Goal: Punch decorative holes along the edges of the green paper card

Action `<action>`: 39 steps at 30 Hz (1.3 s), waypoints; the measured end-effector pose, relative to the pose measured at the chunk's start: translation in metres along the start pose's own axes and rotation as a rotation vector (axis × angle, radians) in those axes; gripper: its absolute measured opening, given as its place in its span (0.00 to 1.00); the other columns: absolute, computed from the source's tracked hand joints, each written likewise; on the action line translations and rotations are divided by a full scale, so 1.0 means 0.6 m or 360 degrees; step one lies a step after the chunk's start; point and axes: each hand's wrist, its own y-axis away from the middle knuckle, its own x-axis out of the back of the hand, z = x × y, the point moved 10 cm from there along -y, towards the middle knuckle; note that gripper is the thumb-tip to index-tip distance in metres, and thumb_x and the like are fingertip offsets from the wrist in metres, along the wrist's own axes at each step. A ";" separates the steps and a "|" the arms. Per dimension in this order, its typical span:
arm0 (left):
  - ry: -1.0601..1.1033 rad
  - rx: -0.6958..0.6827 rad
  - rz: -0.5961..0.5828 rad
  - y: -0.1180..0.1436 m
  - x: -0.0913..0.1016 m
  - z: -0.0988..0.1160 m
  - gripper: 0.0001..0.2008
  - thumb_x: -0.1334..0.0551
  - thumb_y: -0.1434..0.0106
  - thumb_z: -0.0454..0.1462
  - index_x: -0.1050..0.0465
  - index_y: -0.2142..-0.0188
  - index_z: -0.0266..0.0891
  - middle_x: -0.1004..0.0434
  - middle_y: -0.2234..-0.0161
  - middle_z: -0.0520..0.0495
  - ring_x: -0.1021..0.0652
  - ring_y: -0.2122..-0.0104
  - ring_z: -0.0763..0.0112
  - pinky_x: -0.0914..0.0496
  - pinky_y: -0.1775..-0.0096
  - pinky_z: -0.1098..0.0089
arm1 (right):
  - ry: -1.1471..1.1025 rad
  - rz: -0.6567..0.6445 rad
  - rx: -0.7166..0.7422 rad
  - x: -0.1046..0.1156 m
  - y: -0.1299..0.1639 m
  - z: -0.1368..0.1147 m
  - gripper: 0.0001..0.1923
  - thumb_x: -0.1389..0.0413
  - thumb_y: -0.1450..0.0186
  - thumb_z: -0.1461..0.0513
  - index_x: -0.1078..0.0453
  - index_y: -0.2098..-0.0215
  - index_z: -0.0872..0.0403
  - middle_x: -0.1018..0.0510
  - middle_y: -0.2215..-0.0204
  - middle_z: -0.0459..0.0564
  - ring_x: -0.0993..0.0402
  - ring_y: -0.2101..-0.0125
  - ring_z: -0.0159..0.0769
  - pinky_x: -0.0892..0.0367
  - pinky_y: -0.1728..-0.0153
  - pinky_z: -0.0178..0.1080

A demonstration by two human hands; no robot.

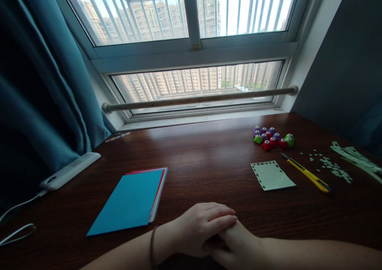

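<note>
At the near edge of the table, my left hand (205,226) lies over my right hand (238,242), its fingers closed together across the back of it. Most of my right hand's fingers are hidden beneath the left. To the left is a stack of coloured paper with a blue sheet (128,202) on top. Beyond my right hand lies a pale green paper square (273,176) with small holes punched along two edges. Beside it rests a yellow utility knife (310,176), its tip pointing toward the window.
Several small craft punches (271,138) in purple, red and green stand at the back right. Tiny paper cutouts (334,168) are scattered near pale paper strips (358,158). A white power strip (71,170) with a cable sits by the curtain (74,114) on the left.
</note>
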 end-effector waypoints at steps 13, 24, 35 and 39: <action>0.0011 0.0011 -0.0015 0.001 -0.002 -0.002 0.29 0.45 0.44 0.34 0.51 0.44 0.35 0.34 0.50 0.38 0.30 0.53 0.62 0.34 0.52 0.63 | -0.0004 -0.0020 -0.0015 -0.004 0.001 0.003 0.21 0.49 0.46 0.67 0.33 0.54 0.60 0.27 0.57 0.56 0.31 0.56 0.40 0.35 0.54 0.37; 0.0003 0.0008 -0.0006 0.001 -0.002 -0.001 0.29 0.45 0.45 0.34 0.52 0.44 0.36 0.34 0.51 0.38 0.30 0.53 0.61 0.33 0.52 0.63 | 0.0034 0.0009 -0.0031 0.002 0.000 0.001 0.20 0.50 0.46 0.66 0.32 0.55 0.60 0.26 0.58 0.56 0.30 0.57 0.40 0.34 0.55 0.37; 0.0014 0.0019 -0.0014 0.003 -0.003 -0.004 0.29 0.45 0.45 0.33 0.51 0.44 0.35 0.34 0.50 0.38 0.30 0.53 0.61 0.33 0.52 0.63 | 0.0003 -0.0005 -0.0003 0.000 -0.001 -0.005 0.20 0.50 0.46 0.67 0.32 0.55 0.61 0.26 0.58 0.57 0.30 0.56 0.39 0.35 0.54 0.36; 0.0021 0.0016 -0.0027 0.002 -0.003 -0.003 0.29 0.45 0.45 0.34 0.50 0.44 0.35 0.34 0.50 0.38 0.30 0.53 0.62 0.34 0.52 0.63 | 0.0005 -0.0002 -0.0014 0.001 -0.002 -0.004 0.20 0.50 0.46 0.67 0.32 0.55 0.62 0.26 0.58 0.57 0.30 0.56 0.40 0.35 0.54 0.36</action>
